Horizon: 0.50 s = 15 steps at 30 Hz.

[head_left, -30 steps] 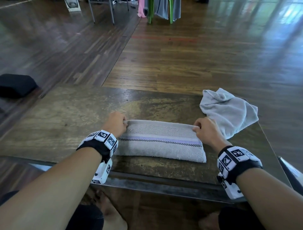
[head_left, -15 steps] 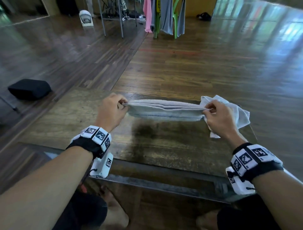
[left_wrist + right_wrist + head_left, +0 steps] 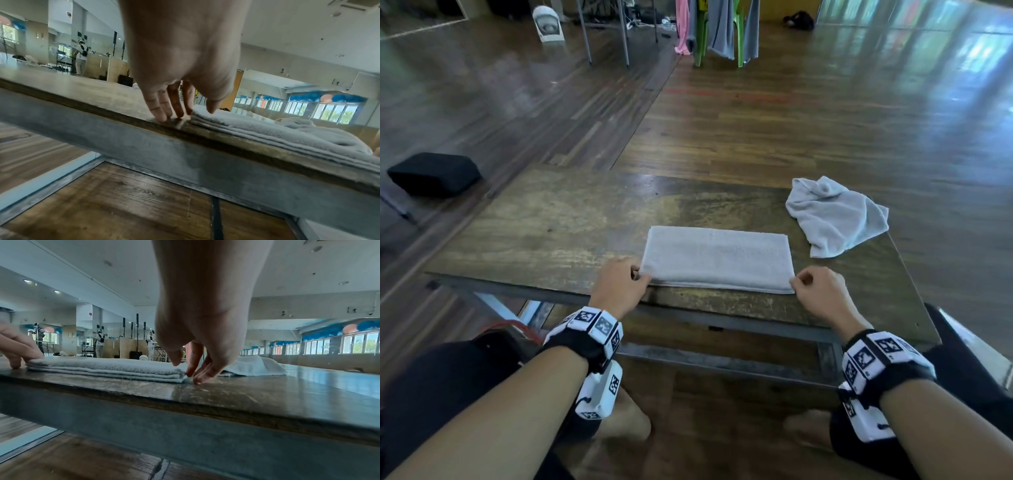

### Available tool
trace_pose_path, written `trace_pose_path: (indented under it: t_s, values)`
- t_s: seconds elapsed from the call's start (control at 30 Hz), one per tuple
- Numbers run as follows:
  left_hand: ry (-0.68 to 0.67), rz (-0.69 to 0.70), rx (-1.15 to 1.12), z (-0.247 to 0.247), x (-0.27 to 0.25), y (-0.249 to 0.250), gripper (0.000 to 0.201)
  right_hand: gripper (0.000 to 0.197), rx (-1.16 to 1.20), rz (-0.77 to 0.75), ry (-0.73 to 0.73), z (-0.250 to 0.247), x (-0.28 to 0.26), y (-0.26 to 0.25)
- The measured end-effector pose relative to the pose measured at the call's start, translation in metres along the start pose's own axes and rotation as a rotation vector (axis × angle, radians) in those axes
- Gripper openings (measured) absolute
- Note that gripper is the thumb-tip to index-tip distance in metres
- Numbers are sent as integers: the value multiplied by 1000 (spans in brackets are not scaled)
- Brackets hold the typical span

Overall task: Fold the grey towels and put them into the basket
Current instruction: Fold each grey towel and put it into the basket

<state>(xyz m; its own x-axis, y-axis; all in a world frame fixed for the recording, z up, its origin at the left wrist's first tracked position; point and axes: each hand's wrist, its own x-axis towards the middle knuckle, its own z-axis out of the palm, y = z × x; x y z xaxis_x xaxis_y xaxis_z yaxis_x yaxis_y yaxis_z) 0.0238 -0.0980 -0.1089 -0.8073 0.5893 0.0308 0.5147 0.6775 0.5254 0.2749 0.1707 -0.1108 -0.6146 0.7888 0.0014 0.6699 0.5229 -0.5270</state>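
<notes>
A grey towel (image 3: 717, 257) (image 3: 267, 129) (image 3: 107, 366) lies folded into a flat layered rectangle near the front edge of the wooden table (image 3: 551, 222). My left hand (image 3: 635, 274) (image 3: 185, 112) is at its near left corner, fingers straight down touching the table beside it and thumb over the corner. My right hand (image 3: 796, 279) (image 3: 185, 368) is at the near right corner with relaxed fingers beside the edge, gripping nothing. A second grey towel (image 3: 835, 216) (image 3: 252, 365) lies crumpled at the table's far right. No basket is in view.
The table's front edge runs just under my wrists. On the floor to the left lies a black cushion (image 3: 434, 173). Far back stand a green chair with hanging cloths (image 3: 722, 31), metal legs and a white fan (image 3: 546, 24).
The towel was lifted by its far edge, folded over and laid back down closer to me. Both hands have loosened their pinch and now sit at the near corners.
</notes>
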Motion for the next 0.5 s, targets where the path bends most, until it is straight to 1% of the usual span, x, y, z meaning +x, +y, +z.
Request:
trace_pose_path:
  t_s: [0.07, 0.17, 0.27, 0.37, 0.43, 0.5]
  values:
    - [9, -70, 4, -2, 0, 8, 37, 28, 6, 30, 11, 2, -2, -7]
    - [13, -154, -47, -4, 2, 11, 32, 29, 34, 82, 24, 0, -4, -12]
    - [65, -175, -108, -7, 3, 11, 23, 31, 51, 87, 47, -5, -4, -15]
    - [99, -198, -147, -8, 1, 12, 19, 27, 74, 76, 58, -10, -7, -17]
    - [101, -196, -164, -7, 1, 11, 20, 24, 83, 77, 42, -12, -8, -18]
    - [77, -205, -135, -6, 0, 10, 19, 22, 72, 100, -10, -11, -8, -16]
